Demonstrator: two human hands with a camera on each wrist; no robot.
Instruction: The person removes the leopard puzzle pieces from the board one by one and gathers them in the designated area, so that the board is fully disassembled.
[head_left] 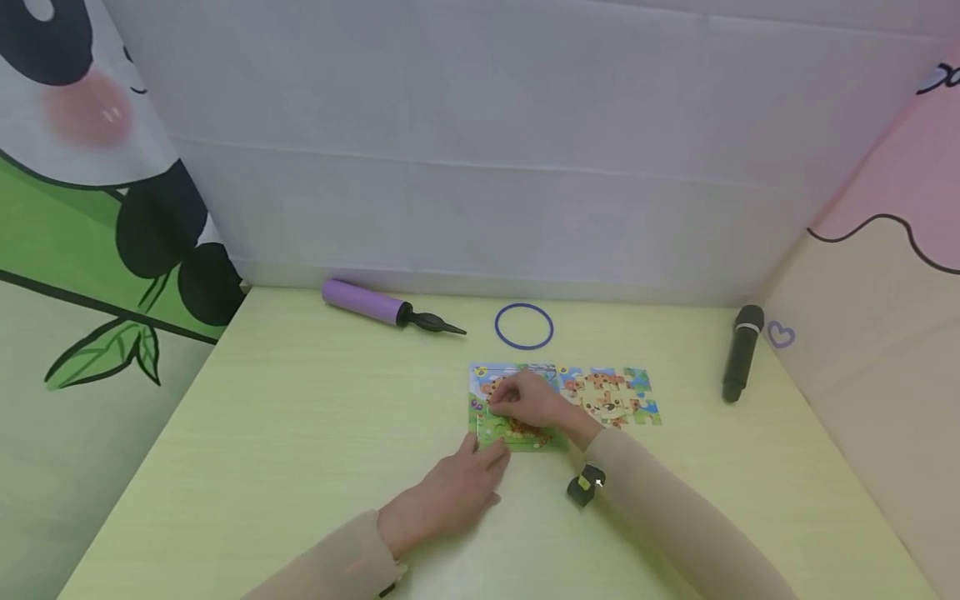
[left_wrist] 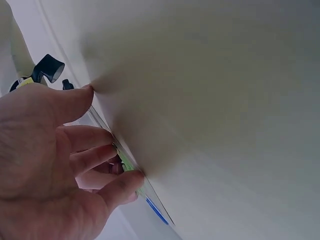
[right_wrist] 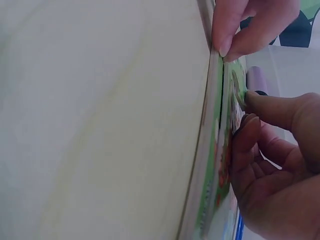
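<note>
A colourful jigsaw puzzle board (head_left: 474, 392) with cartoon animals lies flat on the table. Over its middle, my right hand (head_left: 531, 400) pinches a small greenish puzzle piece (right_wrist: 238, 90) between thumb and finger. The hand covers part of the picture. My left hand (head_left: 461, 487) touches the board's lower left edge with extended fingertips; in the left wrist view its thumb and fingers stay apart along that edge. Loose puzzle pieces (head_left: 603, 379) lie grouped to the right of the board, some joined into a partial animal picture.
Behind the board lie a purple hand pump (head_left: 363, 302) with a black nozzle and a blue ring (head_left: 498, 337). A black microphone (head_left: 741, 354) lies at the right, near a blue heart shape (head_left: 781, 334). A white cloth wall (head_left: 487, 208) closes off the table's back.
</note>
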